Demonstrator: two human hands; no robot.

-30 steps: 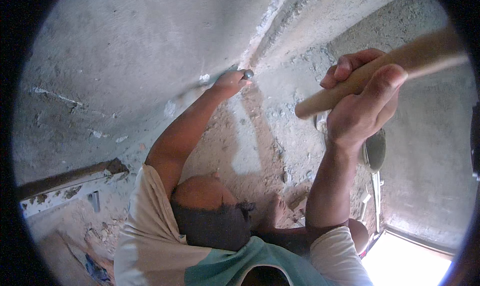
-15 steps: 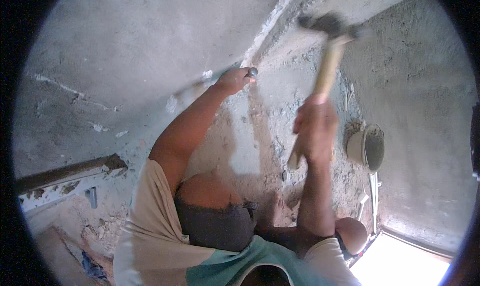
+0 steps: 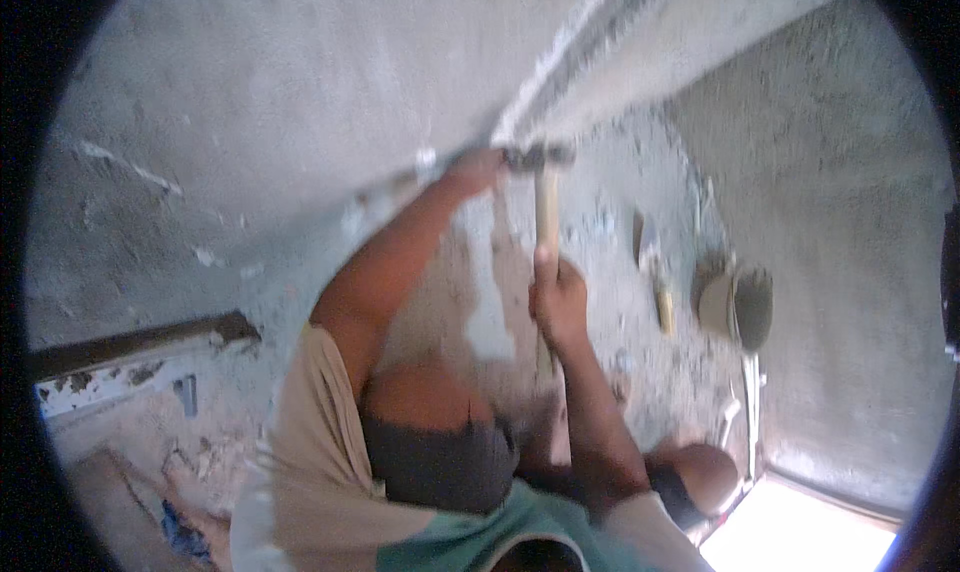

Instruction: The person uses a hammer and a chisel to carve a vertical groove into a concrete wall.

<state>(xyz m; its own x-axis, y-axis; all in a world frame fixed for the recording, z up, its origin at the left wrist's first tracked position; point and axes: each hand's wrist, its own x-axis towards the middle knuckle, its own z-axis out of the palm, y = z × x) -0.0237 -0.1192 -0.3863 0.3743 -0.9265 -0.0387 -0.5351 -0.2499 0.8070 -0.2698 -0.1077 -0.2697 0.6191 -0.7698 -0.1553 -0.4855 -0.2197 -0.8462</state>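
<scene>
My left hand [image 3: 474, 171] is closed around a chisel [image 3: 511, 160] at the low end of a rough groove [image 3: 565, 72] cut in the grey wall. Only the chisel's dark end shows; its tip is hidden. In my right hand [image 3: 562, 298] is a hammer [image 3: 547, 207], gripped by its wooden handle. The dark hammer head lies right at the chisel's end and appears to touch it, though blur softens the contact.
A pale bucket [image 3: 716, 300] stands by the right wall. Left of it lies a trowel-like tool with a wooden handle [image 3: 666, 312]. White pipes [image 3: 752, 412] run along that wall. Rubble [image 3: 620, 357] litters the floor. A long recess [image 3: 150, 344] opens at the left.
The hammer has swung down and left from its raised position to the chisel's end. My left hand stays at the groove. The wooden-handled tool on the floor has come into sight.
</scene>
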